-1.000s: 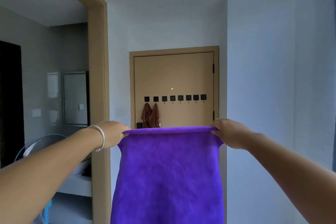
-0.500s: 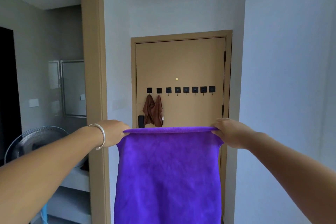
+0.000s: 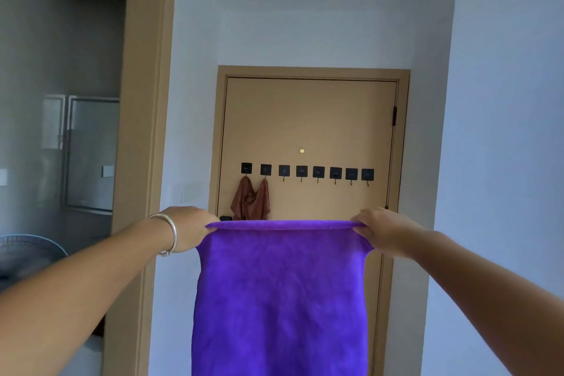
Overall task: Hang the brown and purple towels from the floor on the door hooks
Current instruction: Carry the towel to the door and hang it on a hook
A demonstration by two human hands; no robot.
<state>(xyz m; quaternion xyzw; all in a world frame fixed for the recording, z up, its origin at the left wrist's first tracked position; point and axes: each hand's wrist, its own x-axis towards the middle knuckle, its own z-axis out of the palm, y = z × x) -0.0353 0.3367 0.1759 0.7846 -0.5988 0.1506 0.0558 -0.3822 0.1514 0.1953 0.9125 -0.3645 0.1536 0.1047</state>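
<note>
Hands, left (image 3: 190, 227) and right (image 3: 383, 230), each grip one purple towel (image 3: 280, 299); eight hooks (image 3: 318, 172), one brown towel (image 3: 250, 201) hung

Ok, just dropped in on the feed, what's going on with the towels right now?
A person holds a purple fleecy towel stretched out in front of them, left hand and right hand each gripping a top corner. Ahead is a tan wooden door with a row of eight black square hooks. The brown cloth towel already hangs from the two leftmost hooks. The purple one is not yet hung; six hooks are free.
</note>
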